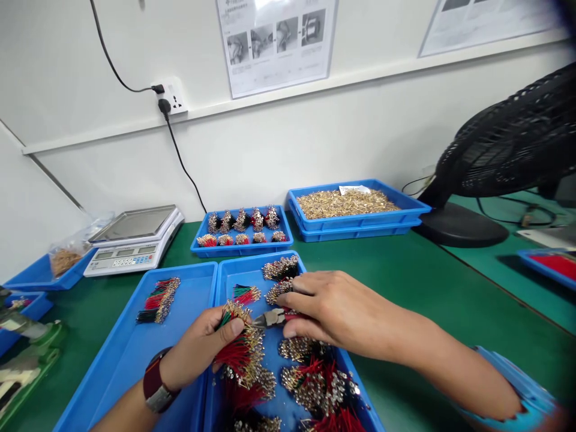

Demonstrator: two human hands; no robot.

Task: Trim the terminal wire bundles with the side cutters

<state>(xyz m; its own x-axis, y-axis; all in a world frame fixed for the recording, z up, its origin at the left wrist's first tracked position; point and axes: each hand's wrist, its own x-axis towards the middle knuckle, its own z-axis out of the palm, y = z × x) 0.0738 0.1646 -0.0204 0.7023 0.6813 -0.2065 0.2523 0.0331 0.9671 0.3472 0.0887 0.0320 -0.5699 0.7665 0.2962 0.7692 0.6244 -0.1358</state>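
Left hand (198, 345) clamped on bundle of red-and-black wired terminals (240, 351) | right hand (330, 309) gripping pliers (270, 318) | hands close together | over blue tray (220, 282)

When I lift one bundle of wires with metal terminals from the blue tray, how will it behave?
The wire bundle in the left hand is probably floppy, since its thin red strands splay apart. It likely feels light. Its crowded terminals may snag on each other.
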